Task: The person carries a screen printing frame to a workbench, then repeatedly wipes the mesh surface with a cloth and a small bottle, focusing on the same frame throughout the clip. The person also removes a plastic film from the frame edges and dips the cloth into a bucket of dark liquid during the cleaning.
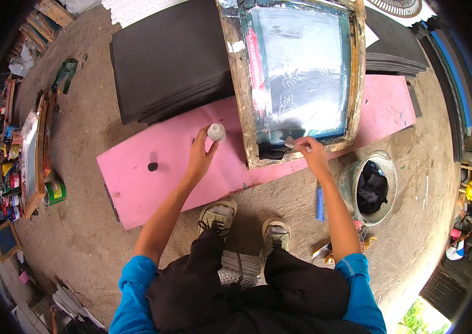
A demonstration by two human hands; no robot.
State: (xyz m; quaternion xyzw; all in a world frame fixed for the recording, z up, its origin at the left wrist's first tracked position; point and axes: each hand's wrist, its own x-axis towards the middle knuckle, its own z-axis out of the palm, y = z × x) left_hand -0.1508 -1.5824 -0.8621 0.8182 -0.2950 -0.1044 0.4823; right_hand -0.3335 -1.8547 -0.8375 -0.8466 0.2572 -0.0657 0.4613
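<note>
My left hand (201,154) is closed round a small white bottle (216,132), held above the pink sheet. My right hand (312,153) pinches a small pale, flat piece (290,142) at the near edge of a screen-printing frame (242,111). The frame has worn wooden sides and a whitish mesh (308,55) with faint outlined lettering. It lies across the pink sheet (180,183), tilted slightly. Dark material shows at its near left corner. Left of my left hand, a small black round thing (152,166), perhaps a cap, sits on the sheet.
Stacks of black sheets (172,55) lie beyond the pink one. At right stands a metal bucket (347,183) with black cloth (372,189) inside. A blue strip (320,204) lies on the ground near my right forearm. A green can (55,192) and wooden frames stand far left.
</note>
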